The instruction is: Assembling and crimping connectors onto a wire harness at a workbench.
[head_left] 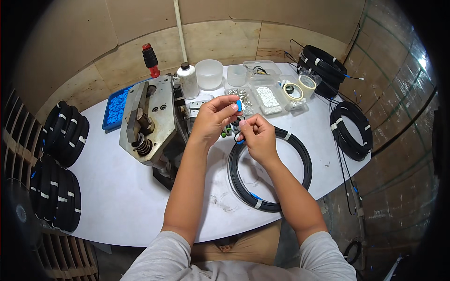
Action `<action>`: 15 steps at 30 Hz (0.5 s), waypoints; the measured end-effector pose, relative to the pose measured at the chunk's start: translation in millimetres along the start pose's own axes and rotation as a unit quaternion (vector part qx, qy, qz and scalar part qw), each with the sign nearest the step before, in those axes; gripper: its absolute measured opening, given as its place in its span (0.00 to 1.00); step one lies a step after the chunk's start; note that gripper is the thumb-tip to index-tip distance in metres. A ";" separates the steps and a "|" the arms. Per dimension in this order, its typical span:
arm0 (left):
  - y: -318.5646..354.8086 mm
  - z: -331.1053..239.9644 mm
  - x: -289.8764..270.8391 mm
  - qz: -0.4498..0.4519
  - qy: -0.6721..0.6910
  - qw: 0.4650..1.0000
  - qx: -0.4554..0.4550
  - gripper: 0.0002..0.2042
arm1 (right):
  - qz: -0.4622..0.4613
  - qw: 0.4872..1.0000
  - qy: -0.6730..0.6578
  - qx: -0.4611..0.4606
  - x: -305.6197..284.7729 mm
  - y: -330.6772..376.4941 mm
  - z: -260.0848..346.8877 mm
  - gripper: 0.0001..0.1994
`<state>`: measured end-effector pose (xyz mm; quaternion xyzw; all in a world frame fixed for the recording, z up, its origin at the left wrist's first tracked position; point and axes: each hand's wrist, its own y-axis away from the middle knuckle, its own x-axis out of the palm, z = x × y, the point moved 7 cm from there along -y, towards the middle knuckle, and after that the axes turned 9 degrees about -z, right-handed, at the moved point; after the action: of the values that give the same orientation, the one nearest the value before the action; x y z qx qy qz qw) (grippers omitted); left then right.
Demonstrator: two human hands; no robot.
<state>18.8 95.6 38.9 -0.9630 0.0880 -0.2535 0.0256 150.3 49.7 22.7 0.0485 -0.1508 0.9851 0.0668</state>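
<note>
Between the fingertips of my left hand (pixel 219 116) is a small blue connector cap (pixel 239 105), pinched and held up. Just below and to its right, my right hand (pixel 257 138) pinches the end of a thin black cable. A narrow tip stands up from that grip toward the blue cap; whether the two touch I cannot tell. Under my right hand and forearm lies a coil of black cable (pixel 307 164) bound with white tape, a blue piece (pixel 255 195) on its lower side. Small green and dark items (pixel 226 131) sit partly hidden behind my hands.
Left of my arm stands a metal press (pixel 161 110), beside a blue tray (pixel 108 125) of blue parts. A white bottle (pixel 188 82), frosted tubs (pixel 209 75), boxes of small white parts (pixel 268 100) and tape rolls (pixel 307 82) line the back. Cable coils (pixel 351 131) flank the table.
</note>
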 end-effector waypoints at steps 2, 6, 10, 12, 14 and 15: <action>-0.2 0.7 0.8 0.003 0.001 1.000 0.001 0.13 | -0.009 1.000 -0.004 -0.015 -1.0 -0.8 -0.1 0.08; 0.1 2.3 1.6 0.007 0.003 1.000 0.000 0.13 | 0.000 1.000 -0.022 -0.005 -1.4 -0.1 -2.5 0.08; 1.0 0.3 2.2 0.012 0.009 1.000 -0.001 0.13 | 0.001 1.000 -0.022 -0.011 -1.7 0.7 -1.5 0.08; 1.3 0.8 2.2 0.012 0.010 1.000 -0.003 0.13 | 0.004 1.000 -0.013 -0.013 -1.7 1.6 0.2 0.08; 1.0 1.2 1.7 0.012 0.011 1.000 -0.004 0.13 | 0.008 1.000 -0.005 -0.015 -1.3 1.7 -0.4 0.08; 0.9 1.0 2.7 0.019 0.017 1.000 -0.004 0.13 | 0.003 1.000 -0.012 -0.016 -2.1 1.5 -1.1 0.08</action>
<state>21.4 94.2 39.2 -0.9569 0.1077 -0.2686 0.0255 152.0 48.4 20.9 0.0583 -0.1678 0.9821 0.0626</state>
